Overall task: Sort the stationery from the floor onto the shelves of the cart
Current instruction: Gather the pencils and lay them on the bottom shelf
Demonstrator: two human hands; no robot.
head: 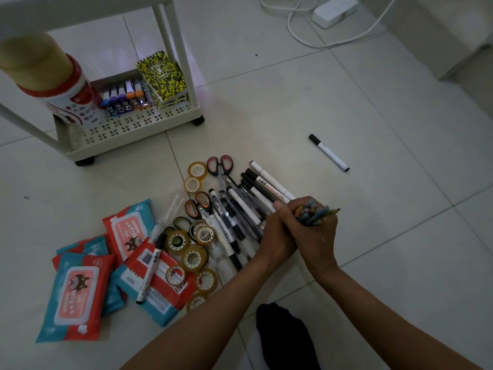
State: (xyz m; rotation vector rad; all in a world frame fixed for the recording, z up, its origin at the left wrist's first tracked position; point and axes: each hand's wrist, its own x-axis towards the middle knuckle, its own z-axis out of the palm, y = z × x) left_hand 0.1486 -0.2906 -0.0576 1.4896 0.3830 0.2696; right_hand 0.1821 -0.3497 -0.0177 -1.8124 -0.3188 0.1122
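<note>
Stationery's maybe a third sorted by my guess: my right hand (316, 231) is clamped round a bundle of pencils (312, 213) just above the floor, and my left hand (277, 236) is curled against it, squaring the bunch up. Right beside them the pens (248, 206), scissors (220, 166), tape rolls (194, 257) and wipe packs (77, 292) are all on the tiles, plus one stray marker (329, 153) well apart. Only the notebooks (162, 76) and clips (125, 98) sit on the cart (128, 124), bottom shelf.
</note>
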